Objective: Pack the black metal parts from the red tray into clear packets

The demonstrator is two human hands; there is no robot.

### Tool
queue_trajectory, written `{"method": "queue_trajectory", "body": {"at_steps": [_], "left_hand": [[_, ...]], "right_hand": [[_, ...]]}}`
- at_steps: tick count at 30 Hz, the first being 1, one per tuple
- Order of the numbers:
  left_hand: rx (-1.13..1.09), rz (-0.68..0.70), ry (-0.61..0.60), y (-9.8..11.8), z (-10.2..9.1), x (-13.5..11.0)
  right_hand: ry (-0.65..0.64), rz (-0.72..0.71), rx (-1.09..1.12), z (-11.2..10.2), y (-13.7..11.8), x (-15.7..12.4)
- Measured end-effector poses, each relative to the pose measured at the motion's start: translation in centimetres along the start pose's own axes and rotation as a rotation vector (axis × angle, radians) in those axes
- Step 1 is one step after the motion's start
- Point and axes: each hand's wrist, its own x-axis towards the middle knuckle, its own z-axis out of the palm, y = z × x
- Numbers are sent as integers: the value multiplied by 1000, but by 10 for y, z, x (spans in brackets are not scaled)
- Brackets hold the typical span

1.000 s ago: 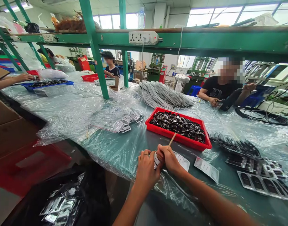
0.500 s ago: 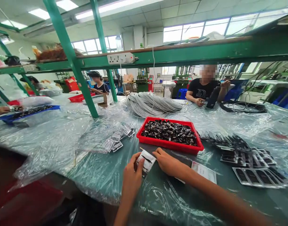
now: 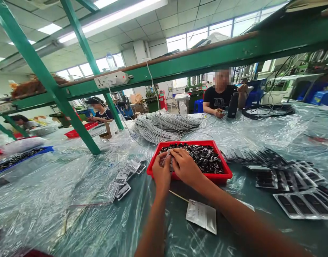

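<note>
My left hand [image 3: 161, 170] and my right hand [image 3: 185, 166] meet over the near left part of a red tray [image 3: 189, 175]. Thumbs and fingertips are pinched together around something small, mostly hidden by the fingers. The tray is heaped with small shiny black pieces [image 3: 206, 159]. On the table below my right forearm lies a flat silver-white packet [image 3: 201, 216], with a thin stick [image 3: 178, 196] by its upper left corner.
Left of the tray lie several clear packets [image 3: 123, 182]. On the right are rows of black items in clear packs [image 3: 305, 203]. Behind the tray sits a coil of grey cable [image 3: 164, 126]. Across the table, a person [image 3: 220, 96] holds a black object. A green shelf beam [image 3: 180, 67] spans overhead.
Both hands have moved up and forward from the table to over the red tray and closed together. The silver-white packet previously in my left hand is no longer visible there. The view has tilted.
</note>
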Motion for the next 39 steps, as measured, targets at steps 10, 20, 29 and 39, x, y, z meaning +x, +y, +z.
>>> {"method": "queue_trajectory", "body": {"at_steps": [10, 20, 29, 39], "left_hand": [[68, -95, -262, -6, -29, 2], [299, -21, -84, -13, -20, -3], [292, -47, 20, -14, -22, -2], [149, -207, 47, -25, -24, 4]], "right_hand": [[-11, 223, 427, -8, 18, 5], [-28, 149, 341, 10, 34, -8], [-155, -109, 49, 14, 31, -17], [42, 51, 55, 3, 39, 0]]}}
